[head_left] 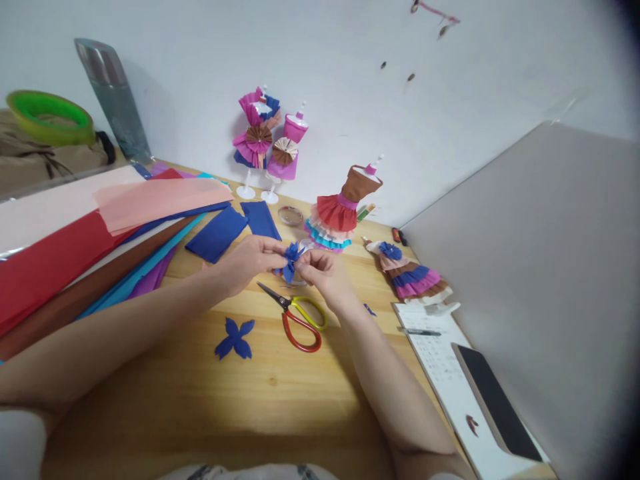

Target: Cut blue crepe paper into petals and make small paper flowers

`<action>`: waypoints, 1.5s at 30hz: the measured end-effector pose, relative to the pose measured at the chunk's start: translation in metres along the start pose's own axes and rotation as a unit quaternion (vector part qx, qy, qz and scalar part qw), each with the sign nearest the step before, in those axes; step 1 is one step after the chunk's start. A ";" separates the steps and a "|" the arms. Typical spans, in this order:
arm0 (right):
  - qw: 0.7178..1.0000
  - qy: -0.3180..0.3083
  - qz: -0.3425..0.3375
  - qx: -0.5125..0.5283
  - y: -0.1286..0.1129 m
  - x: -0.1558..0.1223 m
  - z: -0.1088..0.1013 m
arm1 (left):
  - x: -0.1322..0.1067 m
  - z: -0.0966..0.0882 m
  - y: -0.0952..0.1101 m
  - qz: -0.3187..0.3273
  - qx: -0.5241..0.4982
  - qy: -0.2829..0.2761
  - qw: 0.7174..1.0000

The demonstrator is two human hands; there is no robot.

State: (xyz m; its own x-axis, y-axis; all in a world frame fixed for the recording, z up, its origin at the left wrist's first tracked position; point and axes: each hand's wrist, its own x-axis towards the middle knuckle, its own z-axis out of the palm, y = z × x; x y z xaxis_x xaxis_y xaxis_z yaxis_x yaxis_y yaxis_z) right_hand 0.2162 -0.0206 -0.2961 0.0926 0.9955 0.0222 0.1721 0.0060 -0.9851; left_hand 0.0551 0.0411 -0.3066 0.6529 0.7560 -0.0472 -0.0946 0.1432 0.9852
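Both my hands meet above the middle of the wooden table [280, 400]. My left hand [245, 261] and my right hand [320, 270] pinch a small blue crepe-paper flower [291, 259] between their fingertips. Just below them lie scissors [296, 316] with red and yellow handles. A flat blue four-petal paper cutout [235, 338] rests on the table nearer to me, to the left.
Stacked coloured paper sheets [90, 233] cover the left. Two blue paper rectangles [235, 230], a small round dish [291, 215] and several paper-dressed doll stands [270, 143] stand at the back. At right lie a paper dress [413, 277], a pen [420, 331], a printed sheet [440, 360] and a phone [495, 400].
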 end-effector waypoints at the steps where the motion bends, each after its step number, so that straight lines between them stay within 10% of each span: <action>1: 1.000 0.001 0.000 -0.003 0.000 0.000 0.001 | 0.000 0.000 -0.001 -0.001 -0.002 -0.004 1.000; 26: 0.997 -0.044 0.039 0.048 0.007 0.004 0.003 | 0.002 0.001 -0.013 0.131 0.203 0.046 0.969; 37: 0.996 -0.041 0.033 0.069 0.010 0.005 -0.001 | 0.006 0.001 -0.007 0.043 0.038 -0.032 0.998; 45: 0.999 -0.029 0.018 0.042 0.005 0.002 -0.001 | 0.004 -0.003 -0.009 -0.001 0.033 0.022 0.999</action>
State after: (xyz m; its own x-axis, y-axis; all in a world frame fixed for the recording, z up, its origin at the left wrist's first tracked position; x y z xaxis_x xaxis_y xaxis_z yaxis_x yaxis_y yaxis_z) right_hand 0.2185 -0.0186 -0.3009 0.0393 0.9990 -0.0208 0.0870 -0.0242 -0.9959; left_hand 0.0564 0.0444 -0.3156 0.6184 0.7840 -0.0546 -0.0431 0.1033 0.9937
